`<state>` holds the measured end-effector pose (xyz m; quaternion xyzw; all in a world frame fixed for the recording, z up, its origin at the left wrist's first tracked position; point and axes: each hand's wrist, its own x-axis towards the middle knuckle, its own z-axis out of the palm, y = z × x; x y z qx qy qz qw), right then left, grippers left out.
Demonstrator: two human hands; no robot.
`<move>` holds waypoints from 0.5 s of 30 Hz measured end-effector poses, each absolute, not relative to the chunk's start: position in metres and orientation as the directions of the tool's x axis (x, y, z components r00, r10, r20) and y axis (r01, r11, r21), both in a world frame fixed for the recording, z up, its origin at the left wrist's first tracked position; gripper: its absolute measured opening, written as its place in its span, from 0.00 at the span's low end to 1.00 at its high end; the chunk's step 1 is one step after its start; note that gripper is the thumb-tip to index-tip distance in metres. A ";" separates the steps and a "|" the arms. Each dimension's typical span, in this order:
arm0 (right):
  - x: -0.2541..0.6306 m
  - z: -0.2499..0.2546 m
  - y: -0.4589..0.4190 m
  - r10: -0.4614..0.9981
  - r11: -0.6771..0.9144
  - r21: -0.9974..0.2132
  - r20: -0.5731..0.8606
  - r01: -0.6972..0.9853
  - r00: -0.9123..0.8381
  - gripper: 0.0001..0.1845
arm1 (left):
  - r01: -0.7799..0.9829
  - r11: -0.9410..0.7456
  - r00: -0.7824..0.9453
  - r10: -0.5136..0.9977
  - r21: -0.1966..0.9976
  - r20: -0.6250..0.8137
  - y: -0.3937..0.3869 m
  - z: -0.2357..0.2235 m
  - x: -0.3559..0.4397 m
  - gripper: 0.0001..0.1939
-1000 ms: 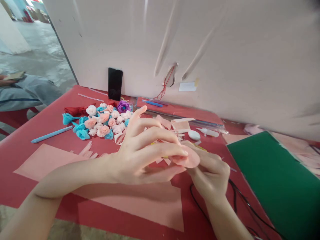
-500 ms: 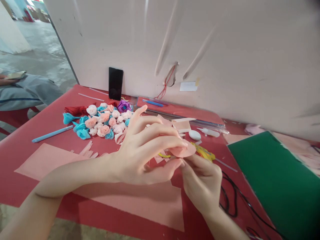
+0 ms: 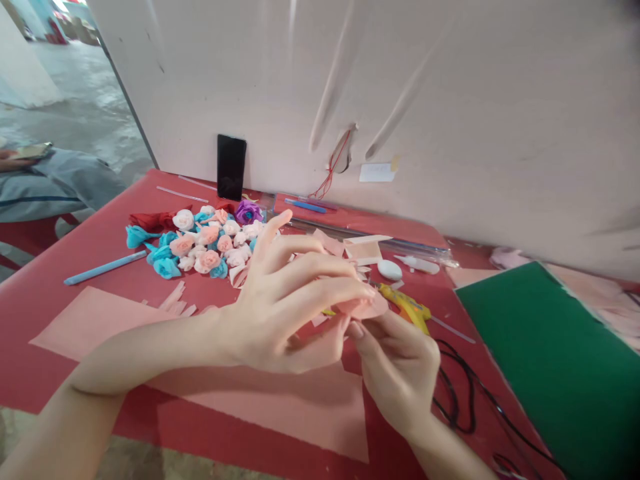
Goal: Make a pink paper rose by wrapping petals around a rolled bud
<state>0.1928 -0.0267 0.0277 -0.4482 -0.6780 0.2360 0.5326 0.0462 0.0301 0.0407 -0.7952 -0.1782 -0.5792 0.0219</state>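
Note:
A small curved piece of pink paper (image 3: pixel 373 307) is pinched between both my hands above the middle of the table. My left hand (image 3: pixel 300 300) grips it from the left with thumb and fingers, the little finger raised. From the right, my right hand (image 3: pixel 400 373) pinches its lower edge between thumb and forefinger. Part of the piece is hidden behind my left fingers. Under my hands lies a large pink sheet (image 3: pixel 320 407). Just beyond my right hand is a yellow glue gun (image 3: pixel 407 307).
Paper flowers (image 3: pixel 207 247) in several colours are heaped at the left, near a blue stick (image 3: pixel 105 268). A phone (image 3: pixel 231 167) leans on the white wall panel. A green board (image 3: pixel 555 360) and a black cable (image 3: pixel 470 393) lie at right. Someone's legs (image 3: pixel 55 180) show far left.
My right hand has shifted slightly left and its thumb has moved along the lower edge of the pink paper piece. The piece has tilted a little; more of the glue gun shows.

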 end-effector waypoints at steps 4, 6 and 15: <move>0.190 0.029 -0.028 0.846 0.495 -0.772 0.534 0.398 -0.016 0.08 | 0.391 -0.919 0.159 0.123 0.052 0.980 0.032 0.035 0.051 0.10; 0.188 0.029 -0.028 0.840 0.490 -0.762 0.543 0.422 0.006 0.06 | 0.429 -0.903 0.129 0.057 -0.004 0.990 0.033 0.033 0.054 0.09; 0.184 0.020 -0.029 0.825 0.506 -0.737 0.565 0.447 -0.004 0.05 | 0.460 -0.884 0.199 0.008 -0.087 0.980 0.031 0.037 0.048 0.09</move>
